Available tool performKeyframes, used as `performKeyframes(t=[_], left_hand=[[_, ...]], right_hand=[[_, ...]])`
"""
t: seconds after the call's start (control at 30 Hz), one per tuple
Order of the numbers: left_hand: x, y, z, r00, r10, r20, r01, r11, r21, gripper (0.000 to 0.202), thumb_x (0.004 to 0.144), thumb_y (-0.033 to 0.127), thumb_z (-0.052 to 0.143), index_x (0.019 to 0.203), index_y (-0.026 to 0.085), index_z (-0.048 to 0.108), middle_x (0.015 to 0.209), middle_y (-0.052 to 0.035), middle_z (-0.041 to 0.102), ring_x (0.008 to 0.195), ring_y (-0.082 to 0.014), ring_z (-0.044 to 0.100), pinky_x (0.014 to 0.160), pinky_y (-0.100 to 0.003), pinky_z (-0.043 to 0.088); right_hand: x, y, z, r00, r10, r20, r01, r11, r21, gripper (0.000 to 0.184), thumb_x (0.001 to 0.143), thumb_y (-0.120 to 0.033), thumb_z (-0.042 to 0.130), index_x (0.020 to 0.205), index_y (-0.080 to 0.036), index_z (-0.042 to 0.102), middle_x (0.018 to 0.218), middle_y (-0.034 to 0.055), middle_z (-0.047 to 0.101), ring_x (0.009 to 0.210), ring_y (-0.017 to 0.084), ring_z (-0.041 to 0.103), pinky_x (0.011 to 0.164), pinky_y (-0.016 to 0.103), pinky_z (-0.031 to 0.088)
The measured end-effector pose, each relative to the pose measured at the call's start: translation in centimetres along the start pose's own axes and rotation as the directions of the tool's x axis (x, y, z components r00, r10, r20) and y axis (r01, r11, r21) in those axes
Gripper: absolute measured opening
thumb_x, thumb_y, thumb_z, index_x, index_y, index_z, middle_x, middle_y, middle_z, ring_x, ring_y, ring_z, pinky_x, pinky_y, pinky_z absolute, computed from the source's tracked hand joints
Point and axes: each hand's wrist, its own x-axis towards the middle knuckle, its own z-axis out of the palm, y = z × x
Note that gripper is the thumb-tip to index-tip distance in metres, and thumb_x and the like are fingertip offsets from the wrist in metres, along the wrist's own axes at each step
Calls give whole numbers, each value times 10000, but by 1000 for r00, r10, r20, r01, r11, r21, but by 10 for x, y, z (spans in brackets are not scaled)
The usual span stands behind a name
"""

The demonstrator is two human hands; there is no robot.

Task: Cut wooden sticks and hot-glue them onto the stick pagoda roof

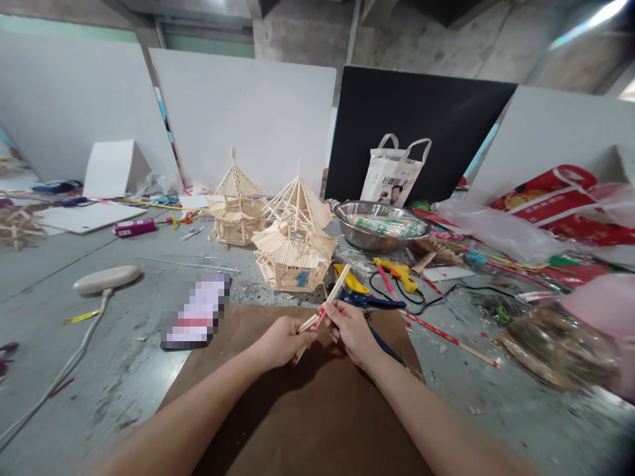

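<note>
Several pale wooden chopsticks [340,283] with red-marked parts are held between my two hands above a brown sheet [297,403]. My left hand [282,341] is closed around some of them, their ends poking out past the thumb. My right hand [351,332] pinches others, which slant up to the right. The two groups cross or meet at the fingertips; whether they touch is hard to tell. Just beyond stands a small stick-built pavilion [295,254] with a pointed roof frame. A similar pavilion [235,208] stands behind it on the left.
A metal bowl [342,221] of green-printed packets stands behind right, near a yellow glue gun [399,272] and blue-handled pliers [367,301]. A phone [196,311] and corded white device [106,280] lie left. A clear container [560,337] is right; a white bag [389,175] stands behind.
</note>
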Motion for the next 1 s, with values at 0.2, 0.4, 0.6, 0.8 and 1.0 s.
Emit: performKeyframes(t=[0.2,0.4,0.6,0.8,1.0], left_hand=[[-5,10,-12,987,-61,146,50,996,74,390,695,502,471,550,140,487,440,27,434,390,-67,364,400,-190,255],[-10,16,-23,976,-91,196,68,990,121,379,674,502,491,586,138,548,411,43,386,377,-67,333,391,-196,216],[-10,11,-38,991,-84,102,66,984,168,318,669,458,492,609,149,532,463,44,389,403,-63,307,406,-195,208],[-1,-7,-60,977,-63,-204,172,797,579,300,683,399,443,511,160,502,446,14,412,427,-92,365,443,-210,214],[2,-16,-75,926,-139,-352,362,594,718,333,699,439,411,643,161,585,695,-101,612,621,-191,550,536,-246,324]], right_hand=[[9,-18,-18,981,-61,-185,100,973,209,307,662,-456,553,692,-151,571,418,-90,336,303,13,237,307,160,180],[25,-31,-53,913,23,-407,126,934,334,245,686,-381,512,620,-146,530,383,-96,289,278,20,225,288,166,182],[31,-52,-94,686,-66,-724,377,884,276,269,782,-333,380,562,-178,383,365,-109,233,267,22,205,293,160,167],[25,-68,-120,567,-91,-819,501,827,256,322,842,-320,261,566,-188,364,382,-89,251,287,42,227,301,174,194],[27,-66,-120,625,-77,-777,487,816,311,353,861,-353,236,593,-187,395,405,-74,320,303,52,306,320,185,260]])
